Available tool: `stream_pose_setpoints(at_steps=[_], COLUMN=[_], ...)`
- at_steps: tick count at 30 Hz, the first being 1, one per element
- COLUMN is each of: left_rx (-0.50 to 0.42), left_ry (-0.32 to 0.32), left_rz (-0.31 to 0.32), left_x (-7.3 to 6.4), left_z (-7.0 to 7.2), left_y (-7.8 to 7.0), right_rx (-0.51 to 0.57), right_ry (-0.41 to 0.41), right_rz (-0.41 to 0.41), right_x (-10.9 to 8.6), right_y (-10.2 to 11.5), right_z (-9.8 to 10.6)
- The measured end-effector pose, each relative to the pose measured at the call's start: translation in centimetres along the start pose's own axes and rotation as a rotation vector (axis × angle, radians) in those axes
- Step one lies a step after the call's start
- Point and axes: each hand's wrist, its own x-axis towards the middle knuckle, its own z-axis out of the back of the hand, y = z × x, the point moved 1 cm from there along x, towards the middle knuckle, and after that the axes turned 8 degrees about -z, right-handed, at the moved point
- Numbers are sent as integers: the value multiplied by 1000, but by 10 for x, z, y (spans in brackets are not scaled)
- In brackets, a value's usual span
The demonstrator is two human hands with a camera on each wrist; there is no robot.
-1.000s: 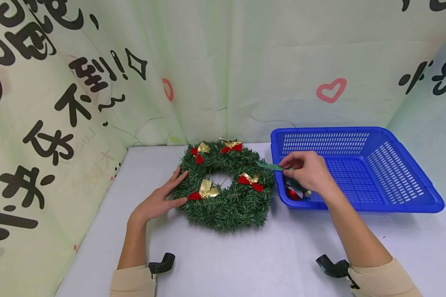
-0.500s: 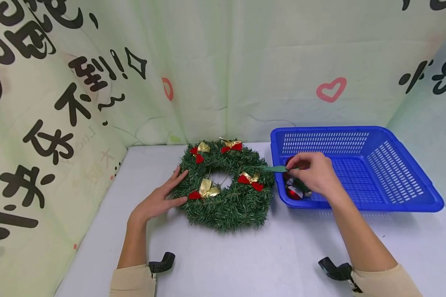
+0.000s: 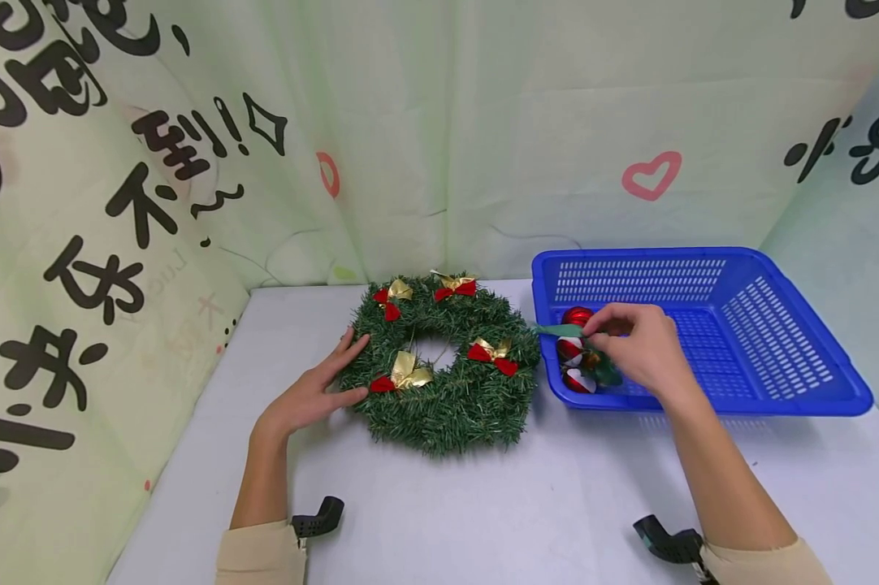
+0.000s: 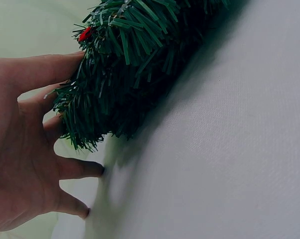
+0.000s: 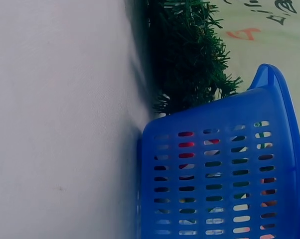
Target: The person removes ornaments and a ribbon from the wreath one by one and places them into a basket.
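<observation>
A green wreath (image 3: 443,422) with several red and gold bows (image 3: 409,372) lies on the white table. My left hand (image 3: 315,398) rests against its left side with fingers spread; in the left wrist view, the fingers of that left hand (image 4: 25,144) reach the wreath's bristly edge (image 4: 110,74). Between thumb and fingers, my right hand (image 3: 640,345) pinches a green ribbon-like strip (image 3: 560,330) over the left end of the blue basket (image 3: 768,411). The strip points left across the basket rim towards the wreath. In the right wrist view, the basket wall hides most of this hand.
Inside the basket's left end are a red ball ornament (image 3: 577,316), red-and-white ornaments (image 3: 579,381) and a dark green piece (image 3: 606,371). A printed curtain (image 3: 483,146) hangs behind the table (image 3: 483,520).
My right hand has moved right, drawing the green strip away from the wreath and further over the basket. More ornaments now show beneath that hand. The left hand stays where it was.
</observation>
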Motion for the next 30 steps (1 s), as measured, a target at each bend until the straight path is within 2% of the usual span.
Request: stream_pose_setpoints(at_steps=[7, 19, 30], left_rx=[2, 6, -1], left_ry=[1, -1, -1], left_rz=[0, -7, -2], left_x=[0, 0, 1], left_z=[0, 0, 0], left_y=[1, 1, 1], right_rx=[-19, -121, -191], right_ry=[24, 113, 152], right_rz=[-20, -47, -14], right_x=[-3, -2, -4], right_y=[-4, -13, -11], right_z=[4, 3, -1])
